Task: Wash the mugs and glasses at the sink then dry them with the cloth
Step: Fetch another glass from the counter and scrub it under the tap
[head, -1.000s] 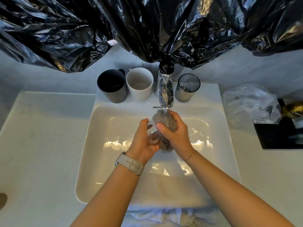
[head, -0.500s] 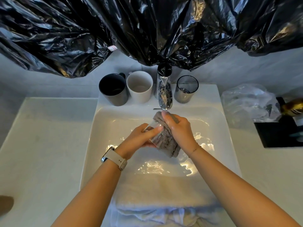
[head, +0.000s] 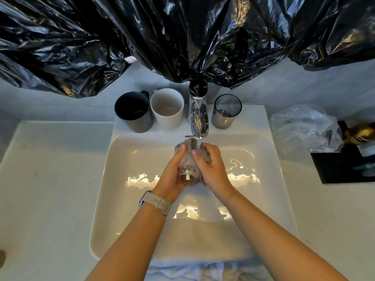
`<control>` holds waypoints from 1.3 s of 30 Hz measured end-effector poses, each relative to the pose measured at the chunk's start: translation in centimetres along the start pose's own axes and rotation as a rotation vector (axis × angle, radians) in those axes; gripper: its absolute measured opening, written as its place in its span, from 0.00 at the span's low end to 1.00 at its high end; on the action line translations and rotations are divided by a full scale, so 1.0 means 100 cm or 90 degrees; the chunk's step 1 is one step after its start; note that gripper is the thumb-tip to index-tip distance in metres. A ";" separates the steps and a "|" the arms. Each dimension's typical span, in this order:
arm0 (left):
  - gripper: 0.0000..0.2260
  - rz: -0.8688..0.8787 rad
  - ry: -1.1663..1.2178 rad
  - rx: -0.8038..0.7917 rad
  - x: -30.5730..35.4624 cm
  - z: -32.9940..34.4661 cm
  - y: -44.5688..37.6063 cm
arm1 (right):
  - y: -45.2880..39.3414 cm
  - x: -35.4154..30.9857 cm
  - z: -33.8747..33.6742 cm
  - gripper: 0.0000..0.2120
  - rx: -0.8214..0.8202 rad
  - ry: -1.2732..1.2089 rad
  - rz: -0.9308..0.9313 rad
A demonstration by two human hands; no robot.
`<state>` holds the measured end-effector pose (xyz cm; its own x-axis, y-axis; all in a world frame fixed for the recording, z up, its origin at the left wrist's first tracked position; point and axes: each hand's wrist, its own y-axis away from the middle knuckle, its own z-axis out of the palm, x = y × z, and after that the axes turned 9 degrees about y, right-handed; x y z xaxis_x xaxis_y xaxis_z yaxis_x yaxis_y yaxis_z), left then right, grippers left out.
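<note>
A white towel (head: 205, 270) lies bunched at the near edge of the white sink (head: 101, 199), partly draped over its front rim. Both forearms reach over it into the basin; the left wrist carries a pale watch (head: 155, 202).

Over the middle of the basin, just below the spout, the left hand (head: 172, 175) curls round a clear glass (head: 185, 171), cradling it from the left with its base turned toward the camera. The right hand (head: 213, 169) grips a wet grey cloth (head: 194, 157) and presses it against the glass from the right, so the cloth wraps most of the glass between the two hands. A stream of water falls from the chrome tap (head: 197, 116) onto the top of the cloth.

On the ledge behind the basin, left of the tap, stand a black mug (head: 134, 112) and just beside it a white mug (head: 167, 108), both upright. Right of the tap stands a smoky dark-rimmed tumbler (head: 225, 112), also upright.

To the right of the sink, on the counter, sits a crumpled clear plastic bag (head: 302, 126), and beyond it a black tray (head: 341, 169) with a gold-coloured bottle (head: 361, 132) lying at its far end. Black plastic sheeting (head: 182, 33) hangs across the wall above the tap, its lowest fold touching the tap's top.
</note>
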<state>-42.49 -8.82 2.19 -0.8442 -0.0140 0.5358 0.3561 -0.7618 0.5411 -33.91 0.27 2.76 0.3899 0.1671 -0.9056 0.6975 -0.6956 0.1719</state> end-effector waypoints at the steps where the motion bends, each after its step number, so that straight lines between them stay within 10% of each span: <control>1: 0.24 0.004 0.029 0.014 -0.004 0.001 0.000 | 0.006 0.003 0.003 0.10 0.025 0.012 -0.014; 5: 0.21 0.015 0.210 0.040 -0.019 0.009 0.002 | 0.024 0.002 0.016 0.13 0.052 0.058 -0.074; 11: 0.18 0.079 0.008 0.124 -0.017 0.004 0.006 | 0.003 -0.009 -0.001 0.17 -0.065 -0.033 0.186; 21: 0.20 0.040 0.024 0.094 -0.015 0.013 0.007 | 0.002 -0.016 -0.013 0.25 -0.069 0.004 0.203; 39: 0.23 -0.166 0.053 -0.004 0.005 0.039 -0.013 | 0.025 -0.002 -0.032 0.15 0.092 -0.059 0.027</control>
<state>-41.83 -5.29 4.31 -0.9374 0.1292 0.3235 0.1207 -0.7506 0.6497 -30.27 0.72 4.58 0.3553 0.0752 -0.9317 0.5849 -0.7954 0.1588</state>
